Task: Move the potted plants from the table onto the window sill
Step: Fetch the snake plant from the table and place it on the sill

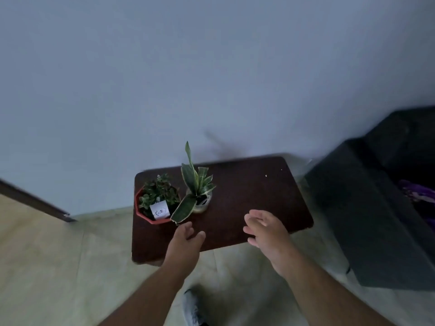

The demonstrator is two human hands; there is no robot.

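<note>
Two potted plants stand at the left end of a small dark brown table. The leafy plant in a red angular pot carries a white label. Beside it on the right is a snake plant in a pale round pot, with one long leaf drooping toward the front edge. My left hand hovers open just in front of the snake plant's drooping leaf, touching nothing. Over the table's front edge, my right hand is open too and holds nothing. No window sill is in view.
A plain grey-blue wall rises behind the table. A dark sofa or upholstered block stands to the right. A dark door edge shows at the left. Pale tiled floor lies below, with my foot in a grey sock near the bottom.
</note>
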